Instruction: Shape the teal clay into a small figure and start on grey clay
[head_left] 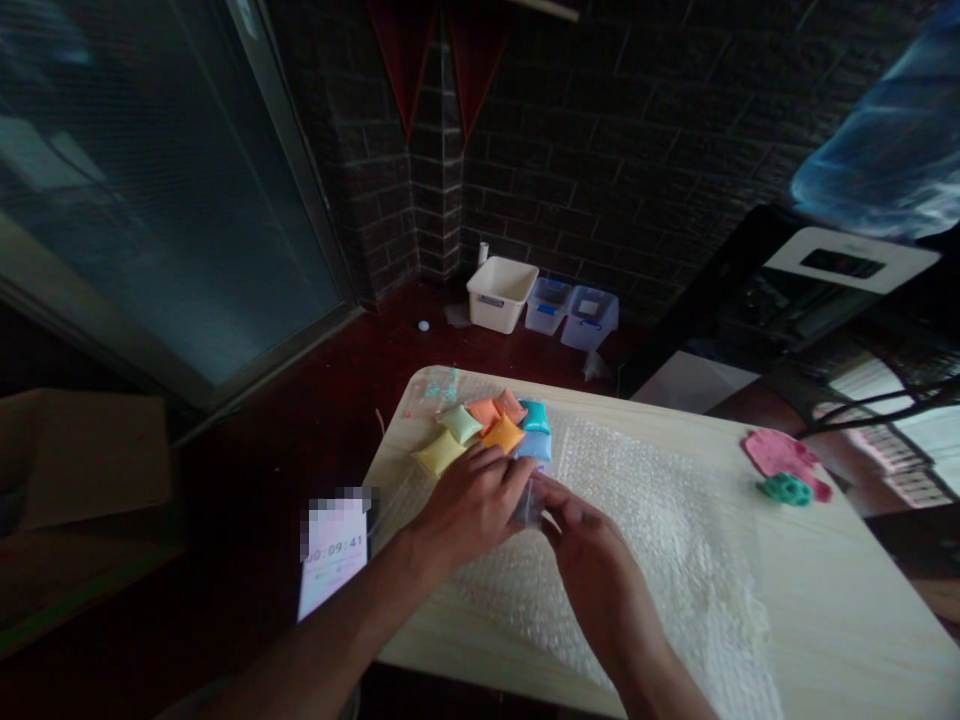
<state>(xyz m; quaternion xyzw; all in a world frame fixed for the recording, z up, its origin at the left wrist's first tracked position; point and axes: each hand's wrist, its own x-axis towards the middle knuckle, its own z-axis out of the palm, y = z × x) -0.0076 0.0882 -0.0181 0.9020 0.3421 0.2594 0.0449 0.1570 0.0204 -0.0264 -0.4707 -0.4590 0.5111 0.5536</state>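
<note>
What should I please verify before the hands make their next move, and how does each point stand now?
1. Right hand has its fingers on the clear plastic piece: ok.
2. Left hand grips that piece firmly: cannot tell, its fingertips are partly hidden.
3. Coloured packets are grouped just beyond the hands: ok.
4. Bubble wrap is spread on the table: ok.
5. Pink item is apart from the packets: ok.
</note>
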